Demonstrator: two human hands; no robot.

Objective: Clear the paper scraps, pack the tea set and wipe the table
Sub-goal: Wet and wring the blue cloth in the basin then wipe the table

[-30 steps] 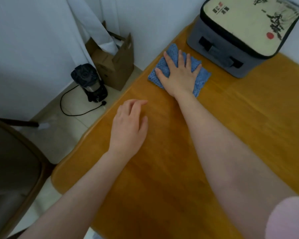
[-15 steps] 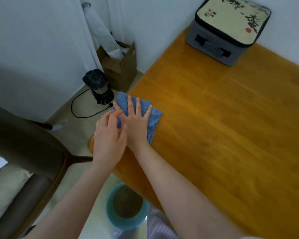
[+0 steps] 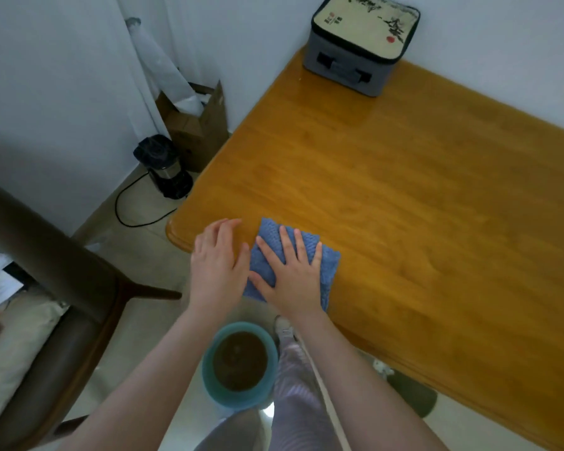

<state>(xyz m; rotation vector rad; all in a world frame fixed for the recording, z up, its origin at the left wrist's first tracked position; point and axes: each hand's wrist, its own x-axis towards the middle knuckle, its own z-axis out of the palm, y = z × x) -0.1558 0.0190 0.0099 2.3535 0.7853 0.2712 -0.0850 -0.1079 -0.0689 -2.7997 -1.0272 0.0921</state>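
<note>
Right hand (image 3: 288, 275) presses flat on blue cloth (image 3: 269, 231); left hand (image 3: 217, 260), fingers loose, rests on table (image 3: 404, 206). I judge scraps cleared, case (image 3: 360, 47) closed, wiping unfinished.

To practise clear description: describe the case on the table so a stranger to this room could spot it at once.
Find the large orange-brown wooden table. At its far corner, against the white wall, stands a square grey case. Its cream lid with black ink painting and a red seal sets it apart from the flat blue cloth near the front edge.
</note>
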